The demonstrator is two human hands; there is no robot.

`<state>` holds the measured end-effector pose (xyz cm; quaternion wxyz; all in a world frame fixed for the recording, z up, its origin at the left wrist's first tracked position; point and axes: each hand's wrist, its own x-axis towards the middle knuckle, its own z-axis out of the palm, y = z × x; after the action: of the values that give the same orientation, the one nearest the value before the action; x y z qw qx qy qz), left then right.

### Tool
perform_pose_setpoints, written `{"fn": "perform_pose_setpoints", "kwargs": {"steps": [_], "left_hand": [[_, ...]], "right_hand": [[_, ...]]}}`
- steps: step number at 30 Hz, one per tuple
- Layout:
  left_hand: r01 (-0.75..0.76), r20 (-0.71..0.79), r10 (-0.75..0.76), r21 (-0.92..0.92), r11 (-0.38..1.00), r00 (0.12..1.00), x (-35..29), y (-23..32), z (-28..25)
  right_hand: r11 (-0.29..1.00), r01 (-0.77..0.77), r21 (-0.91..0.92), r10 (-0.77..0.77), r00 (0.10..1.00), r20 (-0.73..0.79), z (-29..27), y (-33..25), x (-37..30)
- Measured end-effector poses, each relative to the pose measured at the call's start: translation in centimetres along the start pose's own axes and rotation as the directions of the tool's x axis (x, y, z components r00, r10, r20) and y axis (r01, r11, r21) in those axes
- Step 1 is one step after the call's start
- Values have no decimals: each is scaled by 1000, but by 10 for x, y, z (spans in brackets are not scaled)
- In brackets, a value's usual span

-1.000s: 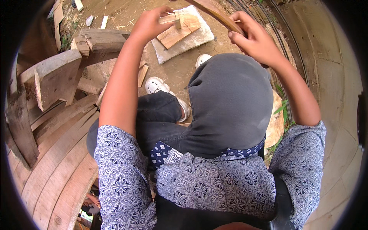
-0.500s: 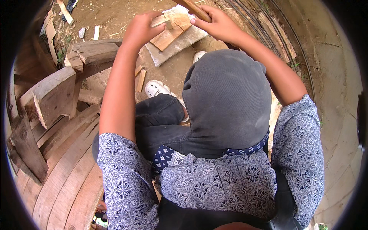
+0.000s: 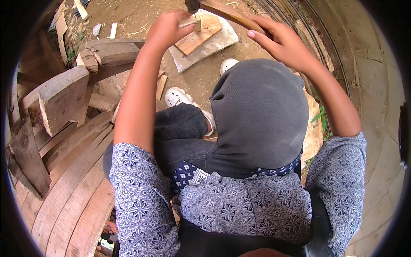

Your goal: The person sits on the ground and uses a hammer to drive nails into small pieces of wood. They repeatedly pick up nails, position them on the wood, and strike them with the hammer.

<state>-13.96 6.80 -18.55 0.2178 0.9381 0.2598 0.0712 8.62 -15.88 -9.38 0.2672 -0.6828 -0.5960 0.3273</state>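
Note:
My left hand [image 3: 166, 31] is closed on a small wood block [image 3: 197, 25] and steadies it on top of a flat wooden board [image 3: 195, 43]. A thin nail-like line shows above the block, too small to be sure of. Under the board lies a pale stone slab [image 3: 184, 63] on the ground. My right hand [image 3: 282, 43] is wrapped round the wooden handle of a hammer [image 3: 229, 15]. The dark hammer head is at the top edge of the picture, just above the block, partly cut off. Whether it touches anything cannot be made out.
Curved wooden planks [image 3: 70, 210] and heavy timber pieces [image 3: 55, 100] fill the left side. A small offcut [image 3: 161, 87] lies near my white shoe [image 3: 176, 97]. Dark rods [image 3: 299, 28] run along the right, beside a pale wall-like surface [image 3: 376, 107].
My right hand has moved right and nearer to me with the hammer, whose head now shows. My left hand stays on the block. The whole view has shifted slightly.

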Motion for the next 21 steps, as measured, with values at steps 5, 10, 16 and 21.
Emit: {"fn": "perform_pose_setpoints", "kwargs": {"steps": [5, 10, 16, 21], "left_hand": [[43, 15, -43, -4, 999, 999, -3, 5, -6], [36, 43, -36, 5, 999, 998, -3, 10, -8], [30, 31, -30, -5, 1000, 999, -8, 4, -6], [-6, 34, 6, -11, 1000, 999, -2, 7, -8]], "right_hand": [[998, -18, 67, 26, 993, -111, -9, -24, -13], [992, -48, -118, 53, 998, 40, -16, -22, 2], [983, 31, 182, 2, 984, -179, -16, -34, 5], [995, -66, -70, 70, 996, 49, -4, -13, 10]]}}
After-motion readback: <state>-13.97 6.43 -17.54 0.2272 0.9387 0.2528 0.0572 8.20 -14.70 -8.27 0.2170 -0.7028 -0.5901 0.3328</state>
